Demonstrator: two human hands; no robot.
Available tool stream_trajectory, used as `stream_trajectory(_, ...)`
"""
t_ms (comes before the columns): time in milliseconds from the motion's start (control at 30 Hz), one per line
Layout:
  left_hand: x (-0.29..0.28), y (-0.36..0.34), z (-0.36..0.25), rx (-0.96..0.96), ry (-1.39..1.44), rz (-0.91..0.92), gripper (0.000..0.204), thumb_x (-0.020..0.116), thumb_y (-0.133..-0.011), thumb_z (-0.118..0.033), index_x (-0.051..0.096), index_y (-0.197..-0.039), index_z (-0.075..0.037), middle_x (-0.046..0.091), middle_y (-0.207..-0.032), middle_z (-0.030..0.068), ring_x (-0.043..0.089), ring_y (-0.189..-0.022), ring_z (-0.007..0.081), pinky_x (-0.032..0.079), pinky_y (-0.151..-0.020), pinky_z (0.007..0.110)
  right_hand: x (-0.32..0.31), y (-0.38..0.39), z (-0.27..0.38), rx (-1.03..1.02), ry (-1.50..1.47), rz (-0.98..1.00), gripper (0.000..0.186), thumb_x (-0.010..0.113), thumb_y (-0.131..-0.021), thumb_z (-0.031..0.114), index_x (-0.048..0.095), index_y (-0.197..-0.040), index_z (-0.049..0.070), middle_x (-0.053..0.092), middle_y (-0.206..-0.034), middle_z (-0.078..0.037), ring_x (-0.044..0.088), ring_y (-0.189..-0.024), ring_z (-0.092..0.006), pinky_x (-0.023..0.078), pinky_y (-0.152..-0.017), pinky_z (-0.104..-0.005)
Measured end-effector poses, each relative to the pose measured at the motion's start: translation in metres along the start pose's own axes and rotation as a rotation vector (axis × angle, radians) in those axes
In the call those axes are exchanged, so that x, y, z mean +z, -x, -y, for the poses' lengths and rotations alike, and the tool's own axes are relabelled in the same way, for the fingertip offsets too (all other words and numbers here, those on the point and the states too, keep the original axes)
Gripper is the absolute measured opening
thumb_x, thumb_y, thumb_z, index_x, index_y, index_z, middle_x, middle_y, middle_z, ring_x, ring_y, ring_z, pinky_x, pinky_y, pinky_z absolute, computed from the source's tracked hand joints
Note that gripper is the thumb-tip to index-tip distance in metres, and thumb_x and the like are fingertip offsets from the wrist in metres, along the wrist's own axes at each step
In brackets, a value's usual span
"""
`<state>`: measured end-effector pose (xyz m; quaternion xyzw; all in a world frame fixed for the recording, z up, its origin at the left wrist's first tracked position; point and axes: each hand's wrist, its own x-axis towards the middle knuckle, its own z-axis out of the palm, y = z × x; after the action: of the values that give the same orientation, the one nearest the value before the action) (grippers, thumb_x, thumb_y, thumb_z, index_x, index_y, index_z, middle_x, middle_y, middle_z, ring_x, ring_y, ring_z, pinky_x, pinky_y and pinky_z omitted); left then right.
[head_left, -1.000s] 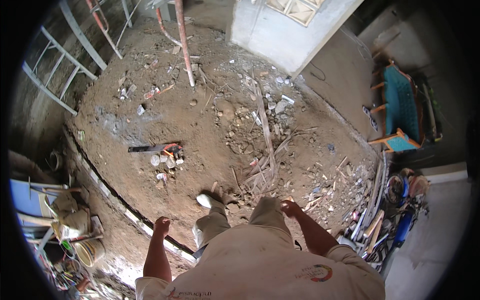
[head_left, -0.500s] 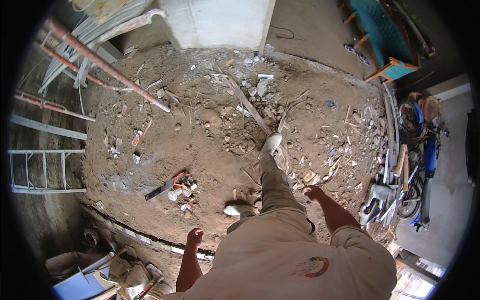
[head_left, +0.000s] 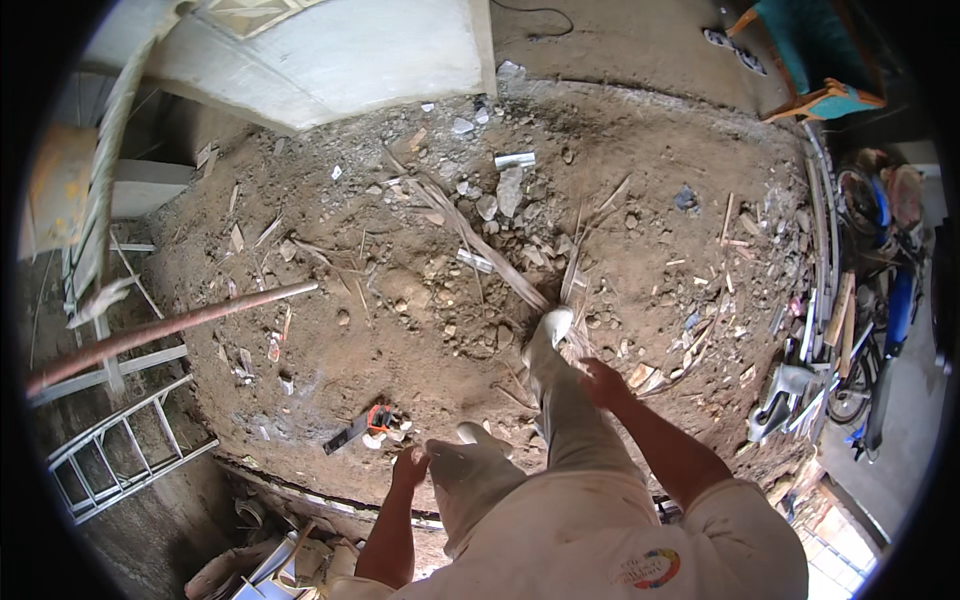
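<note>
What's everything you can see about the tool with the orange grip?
The tool looks like a handsaw, but any teeth are too small to see. It has a flat, dark blade, perhaps metal, and an orange grip with darker parts. It lies slanted on the dirt, grip toward the picture's upper right, blade toward the lower left. Pale lumps sit beside the grip, maybe touching it. The left hand is near, not touching.

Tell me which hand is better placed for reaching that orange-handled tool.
Probably the left hand: it looks closer to the orange-handled tool. The right hand is farther off, on the other side of both legs.
</note>
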<state>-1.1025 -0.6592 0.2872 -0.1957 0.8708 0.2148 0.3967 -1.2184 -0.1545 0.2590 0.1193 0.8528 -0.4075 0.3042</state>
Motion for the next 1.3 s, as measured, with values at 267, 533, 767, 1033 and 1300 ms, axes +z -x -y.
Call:
stream_trajectory(267, -0.049, -0.293, -0.279, 0.336, 0.058, -0.015, 0.071, 0.074, -0.081, -0.045, 0.05, -0.135, -0.003, 0.052, -0.133, 0.0234, 0.049, -0.126, 0.0371, 0.042, -0.104, 0.043, 0.022, 0.032, -0.045, 0.218, 0.049, -0.121, 0.064, 0.07, -0.083, 0.034, 0.048, -0.135, 0.004, 0.056, -0.125, -0.022, 0.051, -0.116, -0.0407, 0.04, -0.1, -0.0491)
stream_trajectory(533, 0.005, -0.56, -0.41, 0.344, -0.288, 0.008, 0.09, 0.077, -0.079, -0.044, 0.03, -0.149, -0.012, 0.038, -0.145, 0.0253, 0.045, -0.13, 0.0431, 0.043, -0.105, 0.048, 0.078, -0.016, -0.025, 0.618, -0.256, -0.222, 0.066, 0.07, -0.086, 0.036, 0.044, -0.139, 0.005, 0.049, -0.134, -0.019, 0.043, -0.128, -0.039, 0.037, -0.104, -0.0499)
stream_trajectory(767, 0.072, -0.655, -0.44, 0.304, -0.307, -0.097, 0.086, 0.078, -0.08, -0.032, 0.028, -0.149, -0.019, 0.028, -0.147, 0.029, 0.049, -0.125, 0.0451, 0.048, -0.1, 0.048, 0.133, -0.091, -0.027, 0.748, -0.611, -0.218, 0.064, 0.07, -0.087, 0.025, 0.042, -0.142, 0.007, 0.042, -0.142, -0.017, 0.046, -0.128, -0.0332, 0.049, -0.094, -0.0448)
stream_trajectory(1033, 0.069, -0.583, -0.429, 0.548, 0.077, 0.228, 0.07, 0.079, -0.073, -0.004, 0.047, -0.135, -0.013, 0.041, -0.137, 0.0217, 0.05, -0.122, 0.0343, 0.047, -0.104, 0.042, 0.129, -0.226, -0.04, 0.4, -0.616, -0.273, 0.061, 0.072, -0.085, 0.027, 0.048, -0.135, 0.001, 0.052, -0.133, -0.021, 0.049, -0.126, -0.0372, 0.041, -0.104, -0.0433)
stream_trajectory(1300, 0.068, -0.499, -0.458, 0.519, 0.033, 0.705, 0.086, 0.078, -0.081, -0.037, 0.034, -0.146, -0.002, 0.042, -0.143, 0.0255, 0.045, -0.131, 0.036, 0.034, -0.114, 0.046, 0.106, -0.358, -0.076, 0.577, -1.679, -0.167, 0.074, 0.066, -0.09, 0.04, 0.028, -0.15, 0.018, 0.049, -0.136, -0.011, 0.053, -0.12, -0.0286, 0.051, -0.09, -0.0493)
